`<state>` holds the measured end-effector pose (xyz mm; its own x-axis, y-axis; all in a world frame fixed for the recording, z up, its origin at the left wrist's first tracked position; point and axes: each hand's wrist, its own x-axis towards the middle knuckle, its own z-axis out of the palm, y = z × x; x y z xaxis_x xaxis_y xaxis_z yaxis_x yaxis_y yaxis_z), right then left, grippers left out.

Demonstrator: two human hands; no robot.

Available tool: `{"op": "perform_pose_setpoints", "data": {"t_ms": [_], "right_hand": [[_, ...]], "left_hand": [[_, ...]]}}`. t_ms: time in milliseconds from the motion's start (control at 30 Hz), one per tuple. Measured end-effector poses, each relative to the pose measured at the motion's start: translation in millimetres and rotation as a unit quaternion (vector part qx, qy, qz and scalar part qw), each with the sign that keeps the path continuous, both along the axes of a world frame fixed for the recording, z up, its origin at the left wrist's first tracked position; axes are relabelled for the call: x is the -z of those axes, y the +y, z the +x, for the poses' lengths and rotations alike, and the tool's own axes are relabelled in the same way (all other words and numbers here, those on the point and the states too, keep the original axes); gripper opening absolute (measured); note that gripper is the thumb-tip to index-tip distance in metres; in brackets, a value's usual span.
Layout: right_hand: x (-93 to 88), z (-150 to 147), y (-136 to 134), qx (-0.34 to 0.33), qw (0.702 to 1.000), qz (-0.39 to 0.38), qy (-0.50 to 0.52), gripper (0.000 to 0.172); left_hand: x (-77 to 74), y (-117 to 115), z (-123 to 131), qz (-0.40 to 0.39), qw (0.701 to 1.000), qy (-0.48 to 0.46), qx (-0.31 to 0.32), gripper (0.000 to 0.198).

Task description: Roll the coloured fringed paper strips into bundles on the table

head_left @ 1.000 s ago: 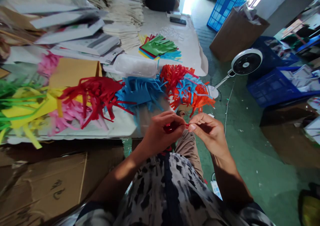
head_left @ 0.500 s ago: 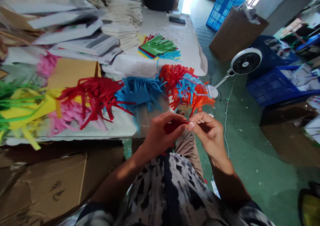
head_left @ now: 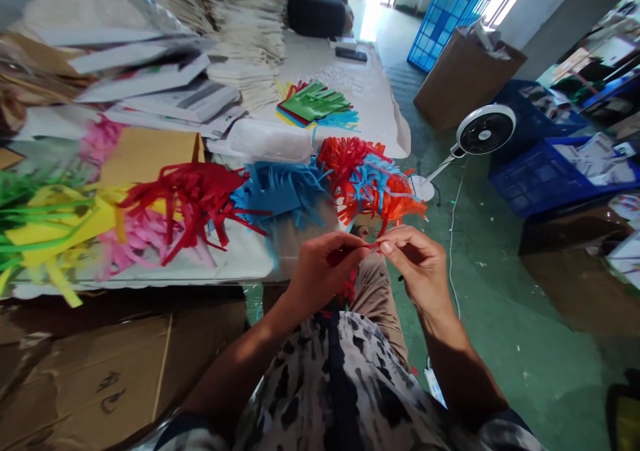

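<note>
Between my two hands a narrow red fringed strip is stretched, its middle thin like a twisted cord. My left hand pinches its left end between thumb and fingers. On the other end the thumb and forefinger of my right hand are closed. Below the left hand, red fringe hangs over my lap, partly hidden by that hand. Just beyond my hands lie a blue fringed bundle, a dark red fringed bundle and a pile of orange, red and light blue tassels.
A white plastic tray and a stack of coloured fringed sheets lie on the table. Yellow fringe is at the left. A fan stands to the right, near blue crates and a cardboard box.
The hands have drawn slightly apart, showing more of the red strip between them. Red fringe below the left hand is more visible. The view has shifted slightly.
</note>
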<state>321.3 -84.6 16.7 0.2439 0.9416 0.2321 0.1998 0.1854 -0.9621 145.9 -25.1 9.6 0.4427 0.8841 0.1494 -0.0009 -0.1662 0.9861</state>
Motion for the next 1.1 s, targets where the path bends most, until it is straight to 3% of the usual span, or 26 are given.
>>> {"op": "perform_pose_setpoints", "data": {"t_ms": [167,267,400,567,667,767,867,933,1000,1100], "right_hand": [[-3.5,3.4,0.0,-0.035,0.998,-0.015,-0.056,0.011],[-4.4,7.9,-0.1,0.001,0.999,-0.017,-0.04,0.013],[-1.4,5.4,3.5,0.037,0.999,-0.009,-0.001,0.008],[4.5,-3.5,21.0,-0.096,0.993,-0.068,0.017,0.013],[-7.1,6.6,45.0,-0.028,0.998,-0.035,0.048,0.022],[-33.8,25.5,78.1,0.113,0.987,0.106,0.051,0.012],[-59.4,40.8,109.4,0.2,0.939,0.275,-0.046,0.017],[-65.2,46.4,124.5,0.197,0.908,0.324,-0.18,0.023],[-58.4,49.7,134.9,0.152,0.88,0.314,-0.322,0.03],[-30.4,55.1,144.4,0.041,0.852,0.234,-0.467,0.038]], "left_hand": [[0.8,1.2,-3.1,0.066,0.992,0.079,0.079,0.02],[-0.7,0.8,-8.5,0.068,0.985,0.117,0.107,0.03],[1.6,-0.8,-15.4,0.039,0.99,0.085,0.11,0.033],[8.7,5.5,-18.9,0.047,0.994,0.056,0.078,0.029],[11.6,30.4,-18.3,0.104,0.989,0.095,0.045,0.041],[17.3,69.6,-9.2,0.229,0.956,0.18,-0.039,0.038],[29.3,102.9,10.4,0.315,0.893,0.315,-0.064,0.024],[39.3,114.9,24.0,0.328,0.861,0.384,-0.068,0.022],[47.5,119.5,33.3,0.332,0.842,0.419,-0.076,0.02],[49.1,117.3,36.1,0.34,0.831,0.431,-0.089,0.021]]}}
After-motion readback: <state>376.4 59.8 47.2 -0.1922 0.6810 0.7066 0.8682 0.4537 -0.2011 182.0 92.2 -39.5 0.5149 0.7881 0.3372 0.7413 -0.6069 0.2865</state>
